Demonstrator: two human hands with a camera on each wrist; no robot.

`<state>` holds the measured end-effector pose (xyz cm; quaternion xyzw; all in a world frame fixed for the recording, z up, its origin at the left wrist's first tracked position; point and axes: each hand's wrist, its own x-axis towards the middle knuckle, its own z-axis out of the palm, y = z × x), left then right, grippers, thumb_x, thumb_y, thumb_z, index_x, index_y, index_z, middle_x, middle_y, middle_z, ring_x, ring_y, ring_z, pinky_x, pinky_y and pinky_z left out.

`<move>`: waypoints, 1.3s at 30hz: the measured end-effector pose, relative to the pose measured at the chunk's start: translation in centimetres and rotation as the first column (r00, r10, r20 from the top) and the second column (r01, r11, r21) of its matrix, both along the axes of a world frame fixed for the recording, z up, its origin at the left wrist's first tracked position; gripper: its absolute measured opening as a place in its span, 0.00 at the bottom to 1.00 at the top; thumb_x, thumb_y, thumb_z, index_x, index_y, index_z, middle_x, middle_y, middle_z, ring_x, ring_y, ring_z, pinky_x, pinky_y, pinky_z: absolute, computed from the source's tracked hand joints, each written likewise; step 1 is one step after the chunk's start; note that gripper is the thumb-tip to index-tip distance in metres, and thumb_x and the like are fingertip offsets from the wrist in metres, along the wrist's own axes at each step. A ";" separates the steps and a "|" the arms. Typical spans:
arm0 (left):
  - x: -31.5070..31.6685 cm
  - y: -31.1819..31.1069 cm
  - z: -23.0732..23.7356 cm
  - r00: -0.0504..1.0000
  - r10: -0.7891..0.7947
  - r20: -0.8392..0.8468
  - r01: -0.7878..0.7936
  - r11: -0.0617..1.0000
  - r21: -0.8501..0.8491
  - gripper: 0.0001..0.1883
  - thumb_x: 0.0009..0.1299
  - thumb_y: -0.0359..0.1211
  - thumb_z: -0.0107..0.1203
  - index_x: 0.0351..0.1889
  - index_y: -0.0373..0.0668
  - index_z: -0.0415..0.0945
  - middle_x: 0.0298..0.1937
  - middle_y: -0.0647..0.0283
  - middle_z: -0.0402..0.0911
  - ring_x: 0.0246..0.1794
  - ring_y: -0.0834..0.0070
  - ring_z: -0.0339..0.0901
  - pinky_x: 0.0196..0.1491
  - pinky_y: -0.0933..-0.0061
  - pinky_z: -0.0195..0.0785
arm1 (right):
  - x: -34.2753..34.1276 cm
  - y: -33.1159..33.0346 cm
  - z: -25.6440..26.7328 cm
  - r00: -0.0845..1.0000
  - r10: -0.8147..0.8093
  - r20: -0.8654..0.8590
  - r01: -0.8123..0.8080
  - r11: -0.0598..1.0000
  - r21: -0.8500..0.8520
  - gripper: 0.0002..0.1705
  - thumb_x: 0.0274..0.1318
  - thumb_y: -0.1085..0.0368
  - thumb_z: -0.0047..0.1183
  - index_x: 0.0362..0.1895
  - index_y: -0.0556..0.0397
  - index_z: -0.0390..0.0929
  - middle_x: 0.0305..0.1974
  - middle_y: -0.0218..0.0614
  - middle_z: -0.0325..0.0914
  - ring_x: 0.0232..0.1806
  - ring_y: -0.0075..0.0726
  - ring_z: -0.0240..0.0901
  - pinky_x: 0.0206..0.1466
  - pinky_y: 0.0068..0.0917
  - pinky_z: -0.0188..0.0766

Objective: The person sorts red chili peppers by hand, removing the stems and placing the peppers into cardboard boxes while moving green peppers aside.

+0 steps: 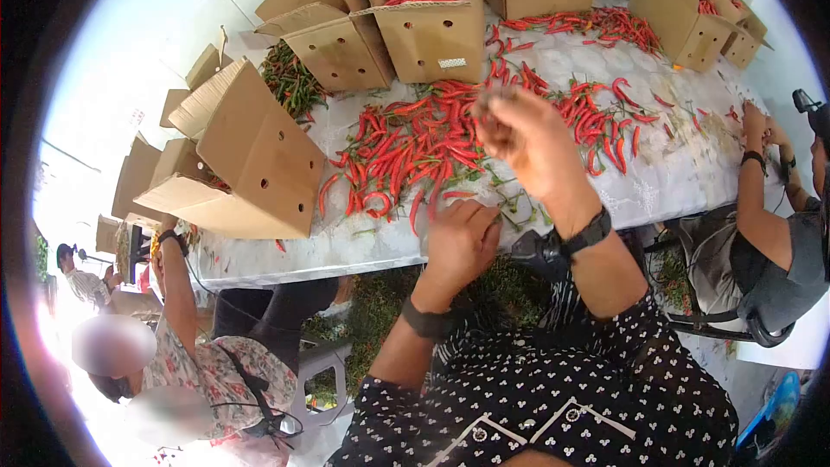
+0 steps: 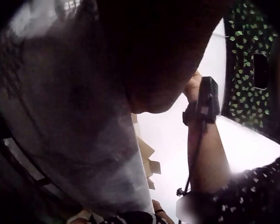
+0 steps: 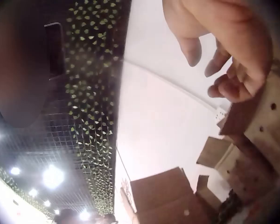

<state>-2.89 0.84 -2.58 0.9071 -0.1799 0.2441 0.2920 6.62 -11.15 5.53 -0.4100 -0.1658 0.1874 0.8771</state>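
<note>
Red chili peppers (image 1: 406, 143) lie in a loose pile on the white-covered table (image 1: 363, 251). My left hand (image 1: 464, 240) is low at the front of the pile, fingers curled, with a slightly blurred red chili pepper (image 1: 435, 199) projecting from its fingertips. The left wrist view is mostly dark and hides those fingers. Raised over the pile, my right hand (image 1: 540, 143) is blurred in the head view. In the right wrist view its fingers (image 3: 245, 86) bend loosely, thumb apart, with nothing visible between them.
Cardboard boxes (image 1: 268, 160) line the left and back of the table; one back box (image 1: 432, 39) holds red chilies. Green chilies (image 1: 292, 78) lie between boxes at the left. Another person's hands (image 1: 755, 124) are at the right end, and a person in a floral top (image 1: 216, 372) sits left.
</note>
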 end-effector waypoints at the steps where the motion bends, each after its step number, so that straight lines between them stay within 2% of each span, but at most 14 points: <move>1: -0.3 0.1 0.4 1.000 0.003 -0.002 -0.003 1.000 0.006 0.10 0.49 0.27 0.58 0.31 0.41 0.75 0.28 0.59 0.73 0.32 0.62 0.73 0.37 0.62 0.66 | -0.3 -0.4 -1.1 1.000 0.003 -0.002 -0.003 1.000 0.006 0.10 0.51 0.62 0.52 0.37 0.52 0.72 0.31 0.31 0.73 0.27 0.25 0.67 0.26 0.20 0.61; 5: -1.2 1.3 1.4 0.998 0.054 0.038 -0.052 0.997 -0.051 0.10 0.50 0.26 0.56 0.32 0.41 0.75 0.31 0.57 0.74 0.32 0.60 0.73 0.35 0.65 0.67 | -0.3 -1.7 -5.1 0.990 -0.125 -0.065 0.123 0.992 -0.037 0.09 0.51 0.65 0.50 0.35 0.56 0.73 0.25 0.29 0.72 0.21 0.20 0.64 0.22 0.17 0.57; 7: -0.6 2.1 1.9 0.965 0.261 -0.033 -0.262 0.965 -0.015 0.09 0.51 0.26 0.55 0.32 0.40 0.75 0.32 0.57 0.74 0.32 0.59 0.73 0.35 0.63 0.67 | -0.3 -2.2 -5.7 0.986 -0.158 -0.059 0.157 0.987 -0.025 0.08 0.51 0.66 0.50 0.34 0.56 0.73 0.24 0.29 0.72 0.20 0.20 0.63 0.21 0.17 0.56; 15: 3.1 2.5 1.5 0.928 0.370 -0.042 -0.327 0.864 0.383 0.07 0.53 0.29 0.53 0.29 0.39 0.72 0.30 0.57 0.71 0.30 0.57 0.72 0.32 0.58 0.66 | -0.4 -2.3 -6.2 0.986 -0.166 -0.008 0.164 0.978 -0.132 0.06 0.51 0.67 0.50 0.33 0.55 0.73 0.21 0.26 0.69 0.19 0.15 0.59 0.21 0.16 0.54; 25: 2.7 1.0 3.7 0.909 0.413 -0.057 -0.355 0.838 0.413 0.06 0.59 0.28 0.51 0.33 0.37 0.69 0.32 0.53 0.71 0.30 0.54 0.72 0.31 0.59 0.66 | 0.0 -0.6 -6.7 0.996 -0.068 -0.063 0.056 0.983 -0.175 0.07 0.52 0.68 0.50 0.35 0.59 0.73 0.24 0.27 0.70 0.21 0.16 0.61 0.23 0.16 0.58; 27: 2.4 -0.4 5.6 0.941 0.332 -0.072 -0.322 0.939 0.116 0.05 0.59 0.26 0.50 0.33 0.36 0.70 0.31 0.52 0.74 0.31 0.55 0.72 0.32 0.62 0.66 | 0.5 0.0 -7.3 0.993 -0.119 -0.013 0.115 0.975 -0.192 0.07 0.52 0.68 0.50 0.35 0.59 0.73 0.25 0.26 0.71 0.23 0.16 0.62 0.25 0.16 0.60; 29: 2.3 -3.0 8.3 0.928 0.334 -0.164 -0.326 0.942 0.074 0.06 0.59 0.24 0.49 0.34 0.36 0.71 0.31 0.52 0.75 0.32 0.56 0.73 0.35 0.64 0.66 | 0.7 0.5 -7.8 0.980 -0.191 0.052 0.198 0.941 -0.273 0.08 0.52 0.68 0.50 0.35 0.59 0.73 0.26 0.26 0.72 0.25 0.16 0.64 0.27 0.17 0.62; 31: 2.7 -5.7 10.2 0.953 -0.009 -0.303 -0.016 0.997 -0.080 0.08 0.58 0.24 0.50 0.37 0.37 0.72 0.31 0.54 0.75 0.32 0.57 0.74 0.36 0.66 0.67 | 0.5 0.4 -7.8 0.978 -0.208 -0.029 0.209 0.977 0.031 0.09 0.49 0.65 0.52 0.34 0.57 0.74 0.27 0.30 0.73 0.27 0.22 0.69 0.30 0.21 0.67; 33: 3.2 -8.5 12.5 0.926 -0.201 -0.318 0.191 0.980 -0.064 0.08 0.58 0.24 0.49 0.37 0.36 0.73 0.30 0.55 0.76 0.32 0.66 0.74 0.37 0.71 0.67 | 1.0 0.2 -8.9 0.978 -0.088 -0.192 0.097 0.995 0.035 0.11 0.49 0.64 0.53 0.36 0.56 0.73 0.29 0.31 0.73 0.30 0.23 0.69 0.36 0.21 0.68; 35: 5.0 -10.2 13.7 0.862 -0.387 -0.329 0.393 0.918 -0.050 0.09 0.59 0.24 0.49 0.37 0.34 0.74 0.30 0.57 0.77 0.32 0.75 0.75 0.37 0.76 0.67 | 0.7 0.1 -10.5 0.849 -0.401 0.344 0.447 0.892 -0.064 0.10 0.50 0.65 0.52 0.35 0.56 0.72 0.30 0.31 0.73 0.29 0.23 0.69 0.36 0.20 0.68; 36: 6.3 -10.6 14.3 0.857 -0.403 -0.321 0.424 0.906 -0.006 0.09 0.58 0.24 0.49 0.37 0.34 0.74 0.31 0.58 0.78 0.33 0.77 0.75 0.38 0.76 0.67 | -0.1 3.3 -10.5 0.862 -0.384 -0.331 0.507 0.661 0.553 0.07 0.51 0.66 0.50 0.34 0.57 0.72 0.27 0.31 0.72 0.25 0.22 0.67 0.30 0.19 0.66; 37: 7.5 -11.1 14.8 0.852 -0.419 -0.314 0.453 0.891 0.038 0.10 0.58 0.23 0.50 0.37 0.34 0.74 0.32 0.59 0.78 0.34 0.78 0.75 0.39 0.77 0.67 | 0.2 1.9 -9.8 0.856 -0.398 -0.328 0.516 0.654 0.553 0.07 0.51 0.66 0.50 0.34 0.57 0.72 0.27 0.31 0.72 0.25 0.22 0.67 0.30 0.19 0.66; 38: 8.9 -11.3 14.6 0.856 -0.401 -0.326 0.386 0.916 -0.112 0.08 0.56 0.25 0.53 0.35 0.36 0.75 0.32 0.55 0.77 0.33 0.65 0.75 0.36 0.72 0.68 | 0.5 0.1 -9.2 0.873 -0.428 -0.234 0.485 0.814 0.320 0.07 0.52 0.67 0.49 0.34 0.57 0.72 0.26 0.29 0.72 0.24 0.20 0.65 0.27 0.18 0.64; 39: 10.5 -11.3 14.5 0.853 -0.412 -0.320 0.398 0.910 -0.112 0.08 0.56 0.25 0.53 0.35 0.36 0.75 0.32 0.55 0.77 0.33 0.65 0.75 0.36 0.72 0.68 | 0.7 -1.8 -8.2 0.893 -0.428 -0.138 0.438 0.898 0.050 0.06 0.52 0.68 0.48 0.33 0.58 0.73 0.25 0.28 0.71 0.23 0.19 0.64 0.25 0.18 0.62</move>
